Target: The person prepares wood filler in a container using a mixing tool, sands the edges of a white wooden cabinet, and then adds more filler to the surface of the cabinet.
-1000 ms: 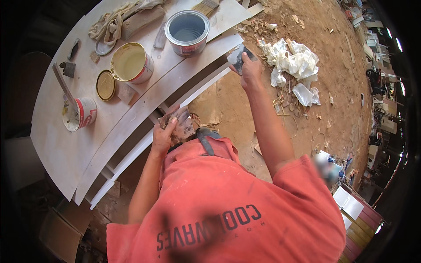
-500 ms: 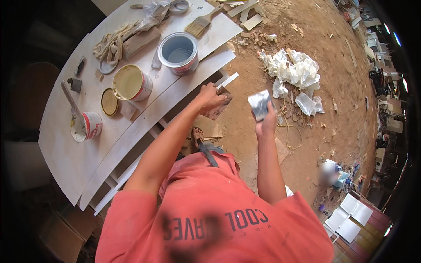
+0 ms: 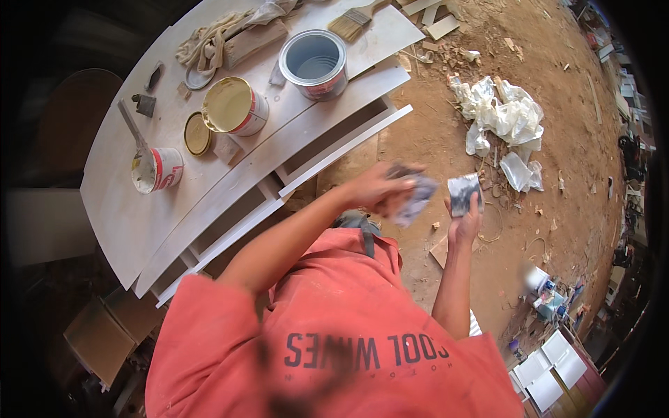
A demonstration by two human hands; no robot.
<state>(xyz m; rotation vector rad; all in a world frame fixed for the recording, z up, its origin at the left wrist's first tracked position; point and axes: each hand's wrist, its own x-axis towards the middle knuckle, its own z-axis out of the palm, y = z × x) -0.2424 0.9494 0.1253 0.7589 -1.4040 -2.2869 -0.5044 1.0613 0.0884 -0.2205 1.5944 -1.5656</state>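
My left hand (image 3: 376, 189), smeared by motion, grips a thin flat piece (image 3: 419, 199) with grey and pale patches; its exact kind is blurred. To its right, my right hand (image 3: 465, 226) holds up a small square flat plate (image 3: 463, 191), white with dark grey smears, between thumb and fingers. A narrow gap separates the two pieces, both above the dirt floor. Left of my hands stands a whitish wooden cabinet (image 3: 174, 209), its open drawer (image 3: 341, 150) jutting out nearest my left hand.
On the cabinet top are a large grey-lined can (image 3: 334, 87), a cream-filled can (image 3: 254, 115), a smaller can with a stick (image 3: 167, 171), a round lid (image 3: 197, 134), a wide brush (image 3: 350, 24) and cloth gloves (image 3: 209, 45). Crumpled plastic (image 3: 505, 115) and wood scraps (image 3: 442, 26) litter the floor.
My left hand has swung from beside the drawer's end, right toward my right hand, carrying its flat piece. The right hand's plate now sits close by it. The whole view has shifted.
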